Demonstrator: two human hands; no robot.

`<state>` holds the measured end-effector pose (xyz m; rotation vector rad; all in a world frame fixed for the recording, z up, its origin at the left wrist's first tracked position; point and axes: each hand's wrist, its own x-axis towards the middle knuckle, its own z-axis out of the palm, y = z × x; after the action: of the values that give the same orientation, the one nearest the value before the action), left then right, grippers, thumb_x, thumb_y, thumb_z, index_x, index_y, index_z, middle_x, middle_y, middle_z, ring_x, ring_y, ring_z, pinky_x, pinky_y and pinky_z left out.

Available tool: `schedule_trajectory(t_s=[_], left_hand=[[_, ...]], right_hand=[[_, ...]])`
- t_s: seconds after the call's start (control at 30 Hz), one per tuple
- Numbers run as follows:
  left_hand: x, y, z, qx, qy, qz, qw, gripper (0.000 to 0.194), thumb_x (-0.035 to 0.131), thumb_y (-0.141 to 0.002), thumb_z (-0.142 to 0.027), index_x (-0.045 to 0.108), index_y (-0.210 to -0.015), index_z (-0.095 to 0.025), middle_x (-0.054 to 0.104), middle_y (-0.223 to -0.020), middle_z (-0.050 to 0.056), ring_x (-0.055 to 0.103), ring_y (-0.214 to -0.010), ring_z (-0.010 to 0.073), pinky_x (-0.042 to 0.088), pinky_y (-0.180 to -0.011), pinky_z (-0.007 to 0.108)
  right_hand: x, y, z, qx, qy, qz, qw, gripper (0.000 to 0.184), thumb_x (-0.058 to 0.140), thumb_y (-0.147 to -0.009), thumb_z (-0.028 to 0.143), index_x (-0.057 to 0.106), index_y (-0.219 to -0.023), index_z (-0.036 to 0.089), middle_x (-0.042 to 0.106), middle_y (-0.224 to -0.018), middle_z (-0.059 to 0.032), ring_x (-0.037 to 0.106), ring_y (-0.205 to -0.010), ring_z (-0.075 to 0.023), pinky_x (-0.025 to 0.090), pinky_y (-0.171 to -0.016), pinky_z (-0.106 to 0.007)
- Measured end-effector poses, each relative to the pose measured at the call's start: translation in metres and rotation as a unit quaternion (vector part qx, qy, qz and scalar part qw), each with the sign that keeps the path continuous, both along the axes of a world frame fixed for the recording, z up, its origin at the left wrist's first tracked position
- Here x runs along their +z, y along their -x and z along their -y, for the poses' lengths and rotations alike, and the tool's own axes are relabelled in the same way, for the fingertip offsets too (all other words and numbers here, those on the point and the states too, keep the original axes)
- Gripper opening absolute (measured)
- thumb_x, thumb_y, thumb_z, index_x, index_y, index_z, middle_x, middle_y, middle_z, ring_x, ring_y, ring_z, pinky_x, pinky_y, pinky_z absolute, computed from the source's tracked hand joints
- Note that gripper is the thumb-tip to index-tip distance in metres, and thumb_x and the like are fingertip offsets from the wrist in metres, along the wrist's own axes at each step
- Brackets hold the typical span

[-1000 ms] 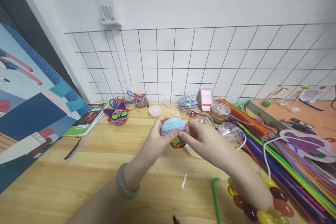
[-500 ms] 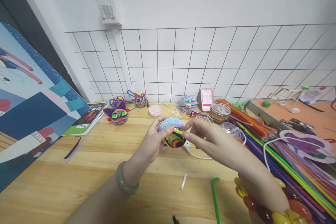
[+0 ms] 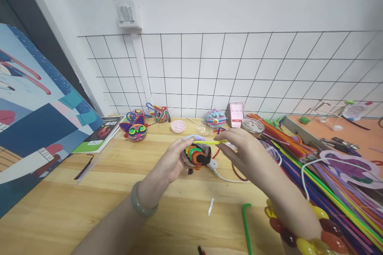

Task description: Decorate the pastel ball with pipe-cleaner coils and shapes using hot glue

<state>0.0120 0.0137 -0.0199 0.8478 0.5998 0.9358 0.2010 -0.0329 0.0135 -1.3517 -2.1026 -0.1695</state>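
My left hand (image 3: 174, 160) is closed around a ball (image 3: 196, 155) decorated with coiled pipe cleaners in black, orange, green and red, with pale blue and lilac on its upper far side. Across the top of the ball runs a yellow pipe cleaner (image 3: 207, 142), under the left thumb. Its far end is pinched by the fingers of my right hand (image 3: 243, 149), a short way to the right of the ball. Just behind the ball lies the white end (image 3: 213, 164) of a white cord. Part of the ball is hidden by the left fingers.
Finished pipe-cleaner ornaments (image 3: 137, 131) stand at the back, near a pink dish (image 3: 178, 126) and a phone (image 3: 237, 115). Bundled pipe cleaners (image 3: 323, 191) fill the right side. A bent green pipe cleaner (image 3: 245, 227) and a white strip (image 3: 211, 206) lie in front.
My right hand has moved right, away from the ball, and the yellow pipe cleaner now stretches out between both hands. The ball has turned a little, showing less pale blue.
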Motion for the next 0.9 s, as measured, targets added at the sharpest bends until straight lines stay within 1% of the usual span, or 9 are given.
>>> schedule_trajectory(t_s=[0.1, 0.2, 0.3, 0.43, 0.57, 0.67, 0.77, 0.83, 0.9], left_hand=[[0.002, 0.000, -0.001, -0.007, 0.057, 0.007, 0.998, 0.021, 0.062, -0.080, -0.030, 0.070, -0.091, -0.013, 0.072, -0.085, 0.009, 0.066, -0.073, 0.0197, 0.052, -0.063, 0.030], [0.004, 0.002, -0.005, -0.002, 0.104, 0.016, 0.994, 0.020, 0.058, -0.082, -0.029, 0.068, -0.092, -0.014, 0.072, -0.085, 0.009, 0.066, -0.074, 0.0222, 0.053, -0.062, 0.034], [0.005, 0.006, -0.010, 0.010, 0.124, 0.043, 0.991, 0.021, 0.056, -0.083, -0.030, 0.066, -0.094, -0.014, 0.072, -0.087, 0.010, 0.067, -0.077, 0.0236, 0.054, -0.063, 0.036], [0.003, 0.014, -0.017, 0.024, 0.129, 0.089, 0.987, 0.024, 0.056, -0.084, -0.033, 0.064, -0.097, -0.015, 0.071, -0.089, 0.010, 0.067, -0.078, 0.0247, 0.055, -0.061, 0.038], [0.007, 0.023, -0.023, 0.077, 0.113, 0.120, 0.983, 0.022, 0.058, -0.082, -0.033, 0.063, -0.097, -0.017, 0.071, -0.090, 0.008, 0.068, -0.079, 0.0250, 0.055, -0.063, 0.040], [0.013, 0.032, -0.027, 0.118, 0.096, 0.138, 0.979, 0.022, 0.057, -0.082, -0.033, 0.064, -0.095, -0.016, 0.071, -0.089, 0.009, 0.067, -0.078, 0.0244, 0.055, -0.065, 0.040], [0.018, 0.041, -0.032, 0.153, 0.075, 0.163, 0.972, 0.021, 0.058, -0.081, -0.032, 0.064, -0.094, -0.017, 0.071, -0.091, 0.008, 0.067, -0.078, 0.0237, 0.055, -0.067, 0.040], [0.020, 0.045, -0.034, 0.177, 0.069, 0.179, 0.965, 0.022, 0.059, -0.080, -0.032, 0.063, -0.096, -0.018, 0.071, -0.094, 0.008, 0.067, -0.082, 0.0246, 0.056, -0.069, 0.041], [0.021, 0.048, -0.036, 0.192, 0.067, 0.191, 0.960, 0.024, 0.060, -0.080, -0.032, 0.063, -0.099, -0.018, 0.070, -0.097, 0.008, 0.067, -0.086, 0.0255, 0.056, -0.070, 0.042]], right_hand=[[-0.002, -0.002, -0.003, -0.002, -0.038, 0.008, 0.999, 0.018, 0.053, -0.088, 0.020, 0.063, -0.103, 0.017, 0.065, -0.107, -0.0130, 0.059, -0.102, -0.0267, 0.047, -0.087, -0.043], [0.003, -0.002, 0.002, -0.009, -0.054, -0.025, 0.998, 0.023, 0.055, -0.087, 0.022, 0.061, -0.109, 0.019, 0.062, -0.112, -0.0124, 0.056, -0.109, -0.0265, 0.046, -0.092, -0.043], [0.010, -0.004, 0.009, -0.047, -0.059, -0.073, 0.994, 0.014, 0.053, -0.088, 0.025, 0.063, -0.097, 0.021, 0.065, -0.104, -0.0101, 0.060, -0.102, -0.0253, 0.047, -0.087, -0.040], [0.012, -0.011, 0.013, -0.137, 0.033, -0.122, 0.983, 0.015, 0.055, -0.085, 0.032, 0.065, -0.084, 0.021, 0.070, -0.077, -0.0055, 0.066, -0.067, -0.0211, 0.049, -0.061, -0.032], [0.012, -0.019, 0.011, -0.185, 0.108, -0.097, 0.972, 0.020, 0.054, -0.084, 0.037, 0.067, -0.081, 0.022, 0.071, -0.069, -0.0030, 0.066, -0.063, -0.0208, 0.045, -0.055, -0.029], [0.010, -0.019, 0.007, -0.174, 0.163, -0.031, 0.971, 0.026, 0.049, -0.086, 0.037, 0.066, -0.074, 0.022, 0.068, -0.064, -0.0022, 0.063, -0.058, -0.0198, 0.041, -0.051, -0.028], [-0.001, -0.014, -0.003, -0.137, 0.223, 0.037, 0.964, 0.025, 0.044, -0.088, 0.026, 0.067, -0.082, 0.021, 0.072, -0.075, -0.0036, 0.066, -0.069, -0.0197, 0.045, -0.060, -0.028], [-0.016, -0.006, -0.013, -0.127, 0.239, 0.060, 0.961, 0.025, 0.045, -0.086, 0.017, 0.069, -0.094, 0.020, 0.073, -0.091, -0.0064, 0.067, -0.083, -0.0202, 0.047, -0.069, -0.028], [-0.034, 0.004, -0.022, -0.129, 0.249, 0.084, 0.956, 0.024, 0.048, -0.084, 0.015, 0.069, -0.095, 0.017, 0.072, -0.096, -0.0096, 0.067, -0.086, -0.0213, 0.046, -0.072, -0.028]])
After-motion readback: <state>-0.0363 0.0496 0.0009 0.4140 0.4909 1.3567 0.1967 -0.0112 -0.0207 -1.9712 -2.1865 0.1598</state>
